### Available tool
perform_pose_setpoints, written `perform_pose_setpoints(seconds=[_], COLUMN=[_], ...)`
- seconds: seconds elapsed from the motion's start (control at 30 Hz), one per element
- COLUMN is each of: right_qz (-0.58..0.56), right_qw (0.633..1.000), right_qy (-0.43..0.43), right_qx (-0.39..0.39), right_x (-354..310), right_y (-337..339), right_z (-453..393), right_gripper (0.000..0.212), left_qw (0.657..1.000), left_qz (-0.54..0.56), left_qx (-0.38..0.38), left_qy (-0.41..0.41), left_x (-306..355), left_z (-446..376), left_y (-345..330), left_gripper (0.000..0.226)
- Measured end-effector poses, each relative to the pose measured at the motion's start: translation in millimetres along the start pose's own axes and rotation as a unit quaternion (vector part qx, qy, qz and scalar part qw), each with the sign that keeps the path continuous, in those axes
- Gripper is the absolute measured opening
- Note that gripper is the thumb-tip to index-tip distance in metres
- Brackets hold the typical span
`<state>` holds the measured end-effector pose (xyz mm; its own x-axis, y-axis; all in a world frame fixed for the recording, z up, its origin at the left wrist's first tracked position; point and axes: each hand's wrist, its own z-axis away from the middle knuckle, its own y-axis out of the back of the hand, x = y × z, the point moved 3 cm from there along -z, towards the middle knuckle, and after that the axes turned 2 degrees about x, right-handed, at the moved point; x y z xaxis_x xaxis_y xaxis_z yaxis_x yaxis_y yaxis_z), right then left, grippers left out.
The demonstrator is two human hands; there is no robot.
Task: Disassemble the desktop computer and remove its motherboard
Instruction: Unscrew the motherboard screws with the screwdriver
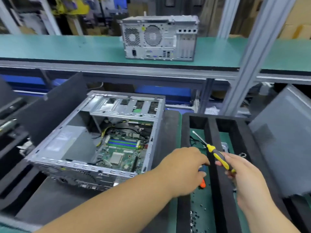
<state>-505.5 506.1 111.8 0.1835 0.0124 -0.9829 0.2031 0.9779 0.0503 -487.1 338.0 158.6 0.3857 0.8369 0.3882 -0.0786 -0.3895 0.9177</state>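
An open desktop case [70,145] lies on its side on the dark mat, left of centre. Its green motherboard [122,153] sits inside at the lower right, with cables above it. To the right, my right hand [242,175] grips a yellow-and-black screwdriver [217,153] by the handle, its shaft pointing up and left over a black foam tray [217,182]. My left hand [183,169] reaches into the tray's left compartment, fingers curled over a blue and orange tool [202,182] that is mostly hidden; whether it holds the tool is unclear.
Several loose screws [195,217] lie in the tray's left compartment. A grey side panel [282,148] leans at the right. A second closed computer case [159,37] stands on the green upper shelf. Dark foam panels and parts crowd the left edge.
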Motion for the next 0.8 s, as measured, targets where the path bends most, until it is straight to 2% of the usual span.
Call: perform_pose_setpoints(seconds=[0.1,0.3,0.57,0.7,0.8], right_qz=[-0.01,-0.015,0.052,0.091,0.125], right_qw=[0.999,0.993,0.985,0.979,0.973], right_qy=[-0.019,0.002,0.08,0.111,0.147], right_qx=[-0.047,-0.116,-0.143,-0.141,-0.126], right_x=[-1.4,-12.4,-37.3,-47.4,-55.7], right_y=[-24.9,-72.9,-122.7,-144.6,-161.6], right_z=[-8.0,-12.7,-8.7,-7.1,-5.9], right_gripper=[0.021,0.016,0.018,0.019,0.018], left_qw=[0.999,0.994,0.98,0.964,0.945], left_qz=[-0.002,0.02,0.058,0.012,-0.103], left_qx=[0.044,0.091,0.121,0.08,-0.024], left_qy=[0.007,0.06,0.145,0.253,0.309], left_x=[-12.8,-50.3,-110.3,-170.8,-228.1], left_z=[10.3,32.9,50.4,66.4,70.2], left_y=[24.7,57.1,79.0,98.9,119.4], left_gripper=[0.031,0.029,0.017,0.014,0.025])
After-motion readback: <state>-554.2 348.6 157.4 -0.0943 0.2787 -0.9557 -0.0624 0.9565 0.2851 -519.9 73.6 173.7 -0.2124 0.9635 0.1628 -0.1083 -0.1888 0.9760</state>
